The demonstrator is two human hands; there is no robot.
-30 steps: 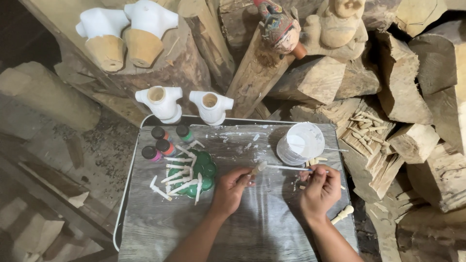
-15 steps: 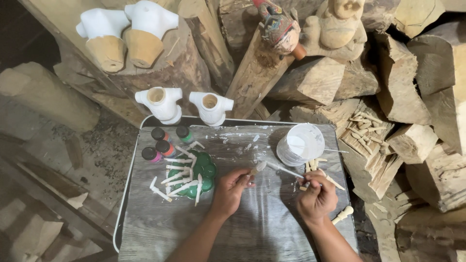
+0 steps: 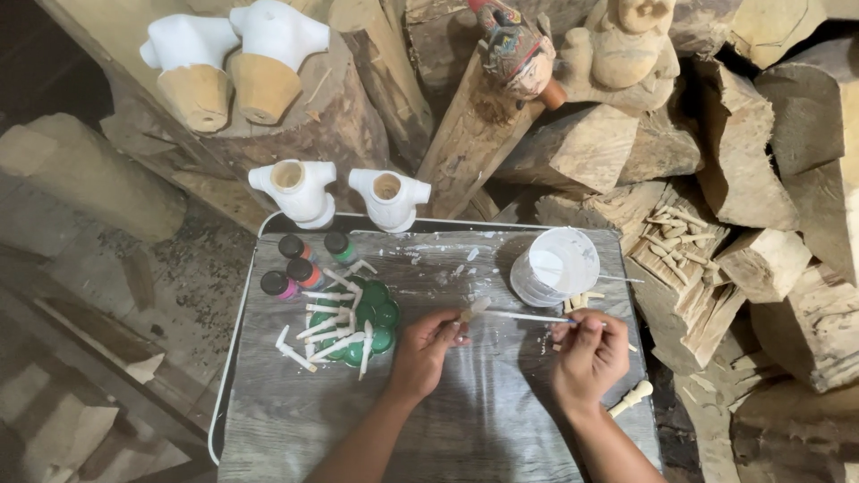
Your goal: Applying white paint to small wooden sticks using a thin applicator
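Right hand (image 3: 586, 353), fingers pinched on a thin paintbrush (image 3: 528, 316); left hand (image 3: 425, 349) pinches a small wooden piece (image 3: 472, 310) at the bristle tip (above the tray (image 3: 483, 420)), beside the white paint cup (image 3: 559, 266).

You worked under soft, even light that fell from above and slightly ahead, brightest on the middle of the worktop (image 3: 501, 420) and on the white paint pot (image 3: 557, 265) near its far right corner, which came close to blowing out. Your hands threw only faint, short shadows toward the near edge. The plastic covering gave a dull sheen rather than hard glare. Beyond the left edge the scene dropped into deep gloom. Focus was fair at the centre; the corners bowed and softened from the wide lens.
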